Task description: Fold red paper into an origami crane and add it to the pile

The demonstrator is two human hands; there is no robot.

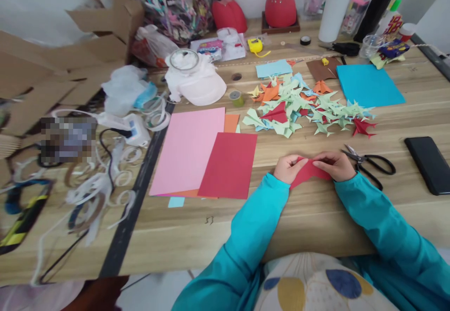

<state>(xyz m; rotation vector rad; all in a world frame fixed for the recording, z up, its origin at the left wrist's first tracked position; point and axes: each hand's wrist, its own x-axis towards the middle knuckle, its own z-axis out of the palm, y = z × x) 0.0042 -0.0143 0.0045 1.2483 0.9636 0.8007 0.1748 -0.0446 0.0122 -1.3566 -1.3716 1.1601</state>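
A small piece of red paper (306, 171) is pinched between my two hands above the table's front part. My left hand (288, 167) grips its left end with thumb and fingers, and my right hand (335, 165) grips the other end. The thumbs nearly meet at the paper's upper edge; its folds are hard to make out. Beside my right hand lie black-handled scissors (378, 161), blades pointing up and left. Beyond both hands spreads a pile of folded paper figures (288, 109) in pale green, orange, red and blue.
Left of my hands lie a red sheet (230, 166) and a pink sheet (193, 147). Blue paper (371, 86) sits at the back right, a black phone (429, 165) at the right. Cables and tape (94, 194) clutter the left side, near a cardboard box (101, 44).
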